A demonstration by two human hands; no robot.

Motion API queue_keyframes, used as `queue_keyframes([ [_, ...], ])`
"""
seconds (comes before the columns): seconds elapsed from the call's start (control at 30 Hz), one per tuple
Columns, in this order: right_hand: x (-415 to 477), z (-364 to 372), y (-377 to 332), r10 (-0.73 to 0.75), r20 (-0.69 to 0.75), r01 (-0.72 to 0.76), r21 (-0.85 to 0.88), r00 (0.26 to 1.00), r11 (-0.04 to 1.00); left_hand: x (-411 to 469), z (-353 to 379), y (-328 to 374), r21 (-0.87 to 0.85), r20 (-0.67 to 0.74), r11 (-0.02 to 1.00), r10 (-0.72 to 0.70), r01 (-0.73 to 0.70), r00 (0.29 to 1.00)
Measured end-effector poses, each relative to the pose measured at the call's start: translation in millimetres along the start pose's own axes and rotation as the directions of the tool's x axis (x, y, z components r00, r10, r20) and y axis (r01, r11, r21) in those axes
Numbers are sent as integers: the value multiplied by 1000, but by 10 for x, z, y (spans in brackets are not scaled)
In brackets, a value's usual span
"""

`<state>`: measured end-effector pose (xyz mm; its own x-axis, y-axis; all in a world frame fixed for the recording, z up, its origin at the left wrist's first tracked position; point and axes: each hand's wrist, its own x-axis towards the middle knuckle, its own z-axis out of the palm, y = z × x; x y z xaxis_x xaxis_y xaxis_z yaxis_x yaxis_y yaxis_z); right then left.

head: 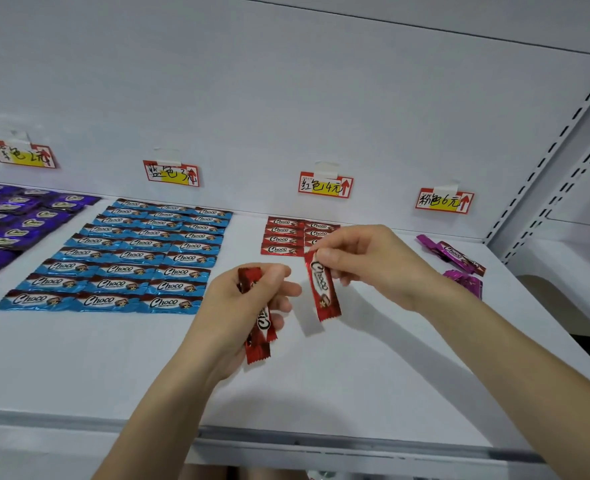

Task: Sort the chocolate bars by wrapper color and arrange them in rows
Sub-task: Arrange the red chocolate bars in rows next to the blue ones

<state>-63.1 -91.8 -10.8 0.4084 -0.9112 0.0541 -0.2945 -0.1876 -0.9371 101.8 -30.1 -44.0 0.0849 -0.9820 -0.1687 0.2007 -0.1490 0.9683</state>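
Shelf [321, 375] bears blue rows [120, 258]; left hand [234, 306], right hand [366, 261] grip red bars [323, 285].

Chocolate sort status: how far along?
Done: blue bars in neat rows; purple bars laid out far left. In hand: red rows partly filled; left hand grips red bars, right hand pinches one red bar. Left: magenta bars lie loose at right, unarranged.
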Motion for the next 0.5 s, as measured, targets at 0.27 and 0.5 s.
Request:
queue_keyframes([
  [0.27,-99,103,89,-222,-169,176,-252,960,952,115,118,-38,-73,-130,997,-28,18,991],
  [0.5,-97,79,323,-561,40,397,-748,827,532,191,242,-70,-176,-113,977,-144,123,983],
])
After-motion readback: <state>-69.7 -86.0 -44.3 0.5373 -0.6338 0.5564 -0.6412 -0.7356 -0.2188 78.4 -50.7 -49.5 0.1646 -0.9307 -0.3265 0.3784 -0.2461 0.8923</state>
